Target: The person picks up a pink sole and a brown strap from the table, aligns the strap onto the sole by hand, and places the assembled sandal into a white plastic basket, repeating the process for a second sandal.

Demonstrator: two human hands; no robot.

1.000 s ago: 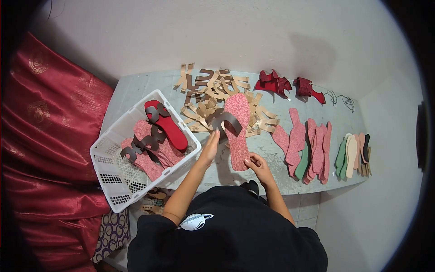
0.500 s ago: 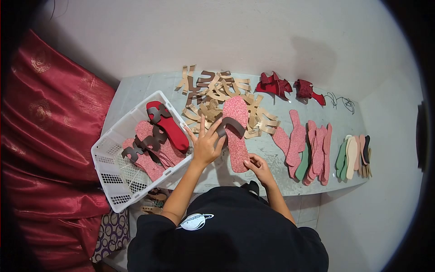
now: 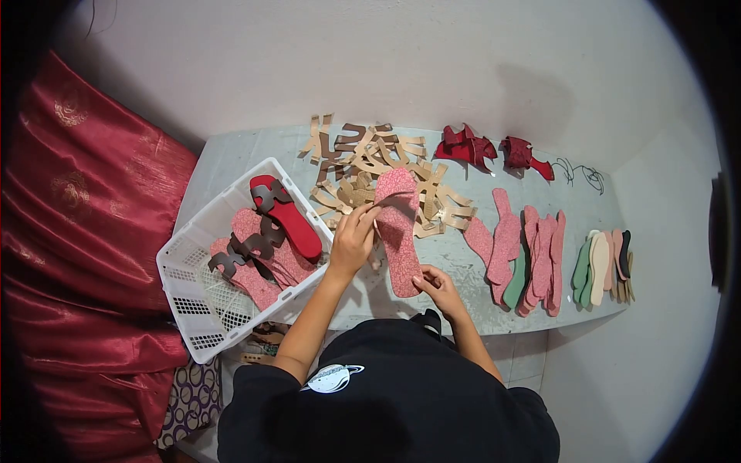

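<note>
Held up over the table is a pink patterned shoe sole point(image 3: 402, 258) with a dark brown strap point(image 3: 399, 202) lying across its upper part. My left hand point(image 3: 353, 241) is closed at the sole's left edge, its fingers on the strap's end. The thumb side is partly hidden. At the narrow lower end, my right hand point(image 3: 438, 289) pinches the sole's right edge. To the left, a white plastic basket point(image 3: 182, 245) contains a red sole point(image 3: 297, 228) and pink soles point(image 3: 255, 287) with brown straps on them.
Beige and brown cut strap pieces point(image 3: 370, 150) are heaped behind the sole. Pink soles point(image 3: 505, 239), one green among them, lie to the right, with green, cream and black ones point(image 3: 598, 266) farther over. Dark red pieces point(image 3: 466, 147) and black cord point(image 3: 583, 174) lie near the wall.
My left hand has gone from spread fingers to a closed grip at the strap's end. The strap now looks narrower across the sole. My right hand keeps its pinch.
</note>
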